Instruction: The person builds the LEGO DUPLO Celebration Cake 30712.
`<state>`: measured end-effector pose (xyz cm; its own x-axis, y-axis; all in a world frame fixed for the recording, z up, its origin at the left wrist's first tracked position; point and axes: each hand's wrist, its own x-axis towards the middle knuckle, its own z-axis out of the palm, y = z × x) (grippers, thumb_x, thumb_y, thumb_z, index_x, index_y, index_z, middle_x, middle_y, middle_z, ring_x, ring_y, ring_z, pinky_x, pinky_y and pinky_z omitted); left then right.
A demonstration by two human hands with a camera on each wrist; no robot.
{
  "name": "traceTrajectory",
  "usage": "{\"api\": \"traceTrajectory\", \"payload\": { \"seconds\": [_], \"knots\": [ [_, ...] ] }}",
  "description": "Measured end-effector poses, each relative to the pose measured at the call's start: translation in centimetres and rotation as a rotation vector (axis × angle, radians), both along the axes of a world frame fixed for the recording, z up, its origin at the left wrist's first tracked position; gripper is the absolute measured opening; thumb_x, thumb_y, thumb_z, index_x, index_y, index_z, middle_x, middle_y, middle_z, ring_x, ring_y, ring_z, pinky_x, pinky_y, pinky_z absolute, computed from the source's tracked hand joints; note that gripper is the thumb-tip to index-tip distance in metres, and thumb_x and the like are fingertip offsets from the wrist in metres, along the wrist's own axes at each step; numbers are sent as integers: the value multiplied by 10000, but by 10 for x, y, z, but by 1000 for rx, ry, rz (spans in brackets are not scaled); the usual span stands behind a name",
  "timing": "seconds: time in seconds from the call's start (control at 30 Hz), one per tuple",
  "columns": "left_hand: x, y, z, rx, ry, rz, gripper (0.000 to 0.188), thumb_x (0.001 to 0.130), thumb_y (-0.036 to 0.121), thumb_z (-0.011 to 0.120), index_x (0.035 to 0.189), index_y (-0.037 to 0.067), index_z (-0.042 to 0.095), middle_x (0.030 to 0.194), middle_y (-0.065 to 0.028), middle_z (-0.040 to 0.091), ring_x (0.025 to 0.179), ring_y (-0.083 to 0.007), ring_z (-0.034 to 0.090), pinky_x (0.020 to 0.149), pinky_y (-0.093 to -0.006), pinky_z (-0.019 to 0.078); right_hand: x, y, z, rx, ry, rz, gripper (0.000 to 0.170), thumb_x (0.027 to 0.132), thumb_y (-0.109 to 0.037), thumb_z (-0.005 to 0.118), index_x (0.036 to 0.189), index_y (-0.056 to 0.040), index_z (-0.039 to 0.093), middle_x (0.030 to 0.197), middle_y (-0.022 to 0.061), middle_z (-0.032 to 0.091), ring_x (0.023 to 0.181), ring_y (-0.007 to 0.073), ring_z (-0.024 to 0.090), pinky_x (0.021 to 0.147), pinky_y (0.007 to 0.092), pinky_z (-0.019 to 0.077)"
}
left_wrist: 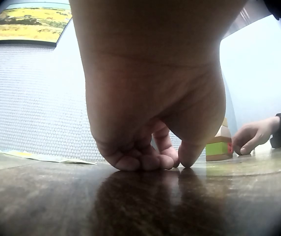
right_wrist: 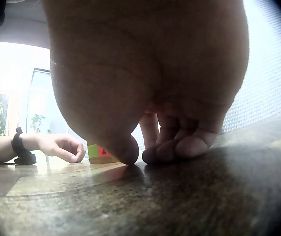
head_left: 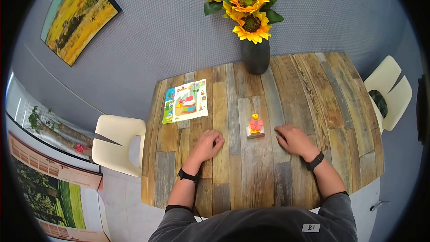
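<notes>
A small block model [head_left: 255, 127], pink and yellow on a white base, stands on the wooden table between the two hands and touches neither. To its left, the left hand [head_left: 208, 145] rests on the tabletop with loosely curled fingers; in the left wrist view the same hand [left_wrist: 155, 98] holds nothing. On the model's other side rests the right hand [head_left: 295, 140], fingers loosely bent, and in the right wrist view this hand [right_wrist: 150, 78] has its fingertips on the wood. Part of the model [left_wrist: 219, 149] shows behind the left thumb, with green on its side.
An open picture booklet [head_left: 190, 100] lies at the back left of the table [head_left: 228, 188]. A dark vase [head_left: 256, 57] with sunflowers stands at the rear edge by the wall. White chairs [head_left: 117, 127] flank the table, and a framed landscape picture [head_left: 80, 15] hangs on the wall.
</notes>
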<state>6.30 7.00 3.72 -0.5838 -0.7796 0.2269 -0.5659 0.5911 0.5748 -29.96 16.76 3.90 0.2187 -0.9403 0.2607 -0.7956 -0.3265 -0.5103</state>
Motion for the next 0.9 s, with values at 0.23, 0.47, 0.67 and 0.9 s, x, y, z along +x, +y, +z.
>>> {"api": "traceTrajectory", "payload": {
  "seconds": [0.23,0.47,0.67,0.9],
  "knots": [
    [0,-1,1,-5,-15,6,106,924,101,734,895,27,663,833,-121,645,818,-316,617,759,-430,501,0,0,2,8,12,-3,259,953,-164,652,1163,-16,688,1013,205,725,998,412,684,895,505,549],
    [2,-2,-3,-19,-25,-4,113,932,122,739,908,38,667,835,-102,640,819,-290,614,754,-410,504,-1,0,-3,8,17,-8,260,956,-170,653,1167,-21,687,1031,198,726,1016,404,683,902,501,550],
    [3,-2,-1,-35,-30,-19,117,937,142,744,912,52,673,832,-84,635,803,-268,608,742,-395,504,0,0,4,46,40,-10,262,962,-176,650,1174,-27,686,1036,194,727,1017,407,682,896,507,550],
    [0,1,3,-3,-30,-5,95,930,99,738,905,38,670,832,-107,643,828,-301,619,765,-416,504,-2,-1,-2,41,11,3,253,962,-173,654,1166,-27,687,1029,202,725,1005,408,682,880,512,549]
  ]
}}
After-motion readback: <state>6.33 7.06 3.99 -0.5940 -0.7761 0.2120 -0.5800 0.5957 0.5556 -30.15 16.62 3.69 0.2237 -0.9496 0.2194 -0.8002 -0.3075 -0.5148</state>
